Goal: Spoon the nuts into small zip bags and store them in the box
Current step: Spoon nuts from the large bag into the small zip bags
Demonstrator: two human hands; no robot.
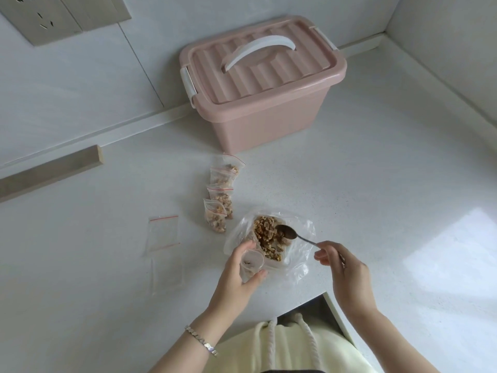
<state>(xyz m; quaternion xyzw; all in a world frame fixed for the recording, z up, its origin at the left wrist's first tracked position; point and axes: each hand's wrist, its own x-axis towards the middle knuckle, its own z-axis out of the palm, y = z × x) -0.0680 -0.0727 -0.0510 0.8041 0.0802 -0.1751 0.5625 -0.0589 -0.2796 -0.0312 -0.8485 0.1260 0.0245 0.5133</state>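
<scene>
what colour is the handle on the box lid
White, on the pink box; the handle shows clearly in the head view.

Watching remotely, I see both forearms bare as far as my view reaches. The left hand point(242, 267) and right hand point(341, 265) are bare too. On the left wrist sits a bracelet point(201, 342), thin and silver, built of short angular links that catch the light. Low in my view is the top point(290, 348), a pale yellow-cream fabric, soft-looking and loosely folded. Two cords point(269, 336) run down its front, thick, white and twisted like rope. At the very bottom edge I make out a dark band point(291, 371); what it belongs to I cannot tell.
</scene>
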